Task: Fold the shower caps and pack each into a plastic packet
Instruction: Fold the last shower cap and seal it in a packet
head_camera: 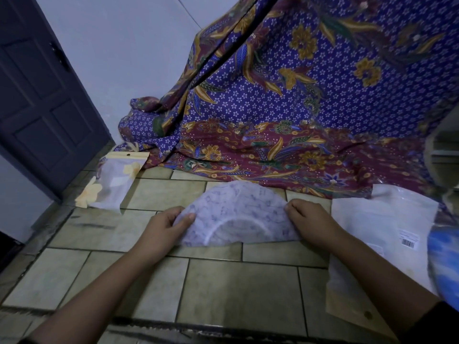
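A pale lilac shower cap [236, 207] with a faint print lies folded in a half-circle on the tiled floor, its elastic rim arching near the bottom edge. My left hand [166, 225] pinches its left corner between thumb and fingers. My right hand [310, 223] grips its right corner with curled fingers. A plastic packet [111, 184] with yellow flowers, something pale inside it, lies on the floor at the left. Clear plastic packets [387, 219] with a barcode label lie at the right, partly under my right forearm.
A purple and maroon batik cloth [298, 108] drapes down behind the cap onto the floor. A dark door [37, 95] stands at the left. A blue patterned object [444, 256] shows at the right edge. Beige floor tiles [236, 294] stretch toward me.
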